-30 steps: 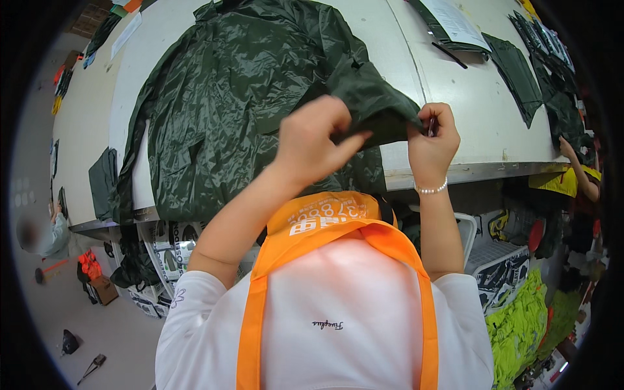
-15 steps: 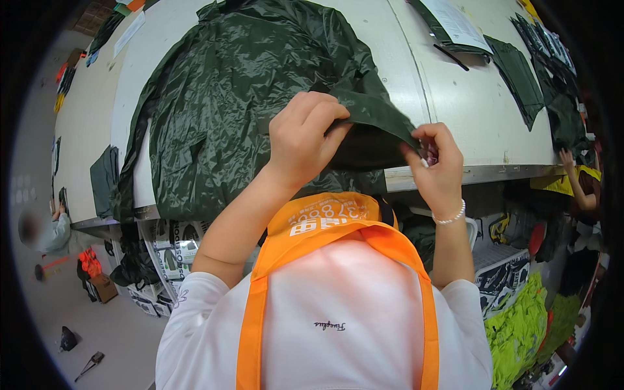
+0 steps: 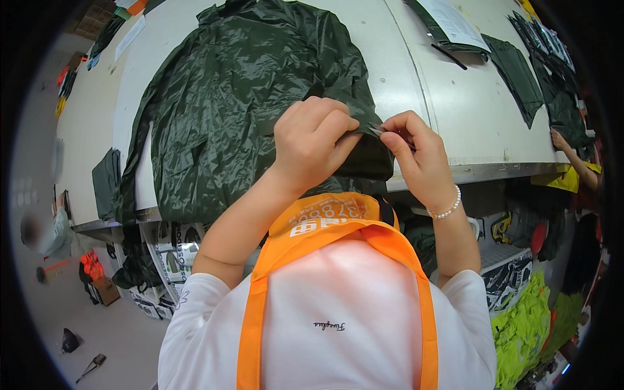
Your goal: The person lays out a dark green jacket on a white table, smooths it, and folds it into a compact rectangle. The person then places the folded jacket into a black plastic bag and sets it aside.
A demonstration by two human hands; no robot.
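Note:
A shiny dark green rain jacket (image 3: 227, 97) lies spread over the table in front of me. My left hand (image 3: 313, 140) is closed on a fold of it near the table's front edge, thumb and forefinger pinching the cloth. Close beside it, my right hand (image 3: 416, 149) is closed around a small pair of thread snips (image 3: 376, 130). Their pale metal tips touch or nearly touch the cloth by my left fingertips; most of the tool is hidden in my palm.
On the right of the table (image 3: 455, 97) are a dark pen (image 3: 448, 56), printed paper (image 3: 458, 26) and folded green garments (image 3: 513, 71). Another folded piece (image 3: 105, 182) lies left. Below are bright yellow-green garments (image 3: 523, 325). Another person's hand (image 3: 560, 140) reaches in at far right.
My right hand has moved left, closer to my left hand, and the snips' tips now show at the cloth. The raised, stretched edge of the jacket has dropped and folded down.

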